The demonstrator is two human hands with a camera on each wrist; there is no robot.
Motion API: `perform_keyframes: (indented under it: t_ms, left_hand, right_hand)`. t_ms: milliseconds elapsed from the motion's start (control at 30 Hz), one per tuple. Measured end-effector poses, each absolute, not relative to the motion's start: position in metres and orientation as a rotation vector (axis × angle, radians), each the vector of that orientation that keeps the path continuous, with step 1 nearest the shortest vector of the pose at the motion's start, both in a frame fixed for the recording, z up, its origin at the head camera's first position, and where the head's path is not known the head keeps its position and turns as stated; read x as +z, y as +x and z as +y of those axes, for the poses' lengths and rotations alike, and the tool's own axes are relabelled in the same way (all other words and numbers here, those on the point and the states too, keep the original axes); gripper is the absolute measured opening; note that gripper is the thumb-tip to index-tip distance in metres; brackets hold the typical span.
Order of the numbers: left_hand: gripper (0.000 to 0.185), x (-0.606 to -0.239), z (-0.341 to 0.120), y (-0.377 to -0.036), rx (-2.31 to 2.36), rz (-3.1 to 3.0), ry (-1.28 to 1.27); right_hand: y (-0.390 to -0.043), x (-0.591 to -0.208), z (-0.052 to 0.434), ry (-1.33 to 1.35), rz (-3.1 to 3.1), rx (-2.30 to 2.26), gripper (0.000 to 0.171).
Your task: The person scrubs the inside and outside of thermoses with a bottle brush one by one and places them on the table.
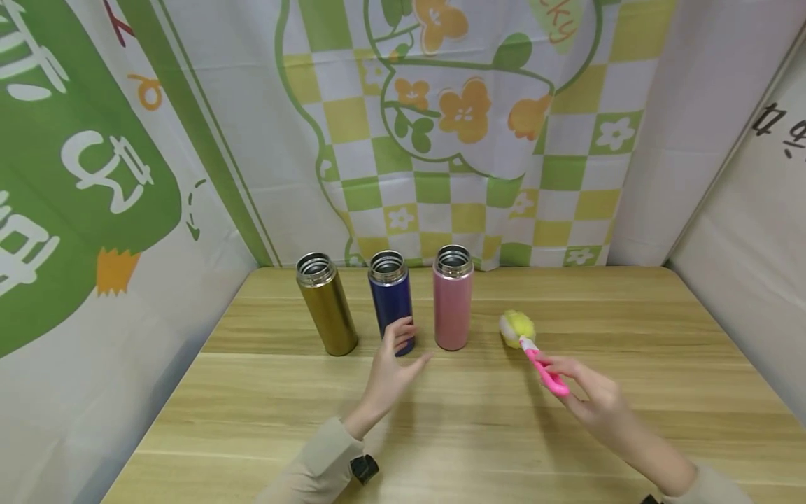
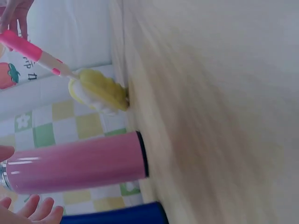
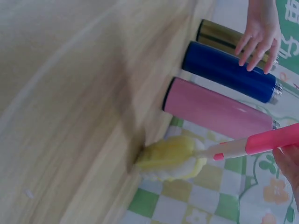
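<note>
My right hand [image 1: 595, 399] grips the pink handle of a bottle brush [image 1: 544, 371], whose yellow and white sponge head points down at the tabletop. In the right wrist view the sponge head [image 3: 170, 158] appears to touch the wood. My left hand [image 1: 390, 371] is in front of the blue bottle [image 1: 392, 301], fingers spread and holding nothing. Beside the blue one stand a pink bottle [image 1: 453, 301] on its right and a gold bottle [image 1: 329, 308] on its left. All three are upright and lidless, with bare metal necks.
The wooden table [image 1: 252, 413] carries the bottles in a row near its back edge. Behind it hangs a checkered, flowered cloth [image 1: 466, 175]. White and green cloth walls [image 1: 113, 182] close off the sides.
</note>
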State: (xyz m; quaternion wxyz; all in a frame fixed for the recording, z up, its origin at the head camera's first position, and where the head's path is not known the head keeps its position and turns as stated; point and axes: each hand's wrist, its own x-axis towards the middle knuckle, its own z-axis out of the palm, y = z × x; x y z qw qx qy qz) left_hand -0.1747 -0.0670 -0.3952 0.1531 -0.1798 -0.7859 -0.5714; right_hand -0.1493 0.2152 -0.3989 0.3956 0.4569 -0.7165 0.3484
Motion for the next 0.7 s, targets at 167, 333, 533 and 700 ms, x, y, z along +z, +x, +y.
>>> perform_keyframes:
  t_ms: [167, 333, 533, 700]
  left_hand:
    - [0.052, -0.394, -0.079, -0.165, -1.603, -2.295, -0.506]
    - [0.050, -0.397, -0.090, -0.161, -1.538, -2.318, -0.525]
    - [0.049, -0.412, -0.104, -0.162, -1.407, -2.321, -0.574]
    - [0.050, -0.440, -0.121, -0.170, -1.339, -2.332, -0.589]
  right_hand:
    - [-0.147, -0.412, 0.211, 1.243, -1.896, 0.860, 0.033]
    - [-0.148, -0.428, 0.207, 1.288, -1.920, 0.745, 0.030]
    - [-0.149, -0.452, 0.207, 1.341, -1.942, 0.622, 0.031]
    - [-0.146, -0.462, 0.208, 1.354, -2.078, 0.579, 0.032]
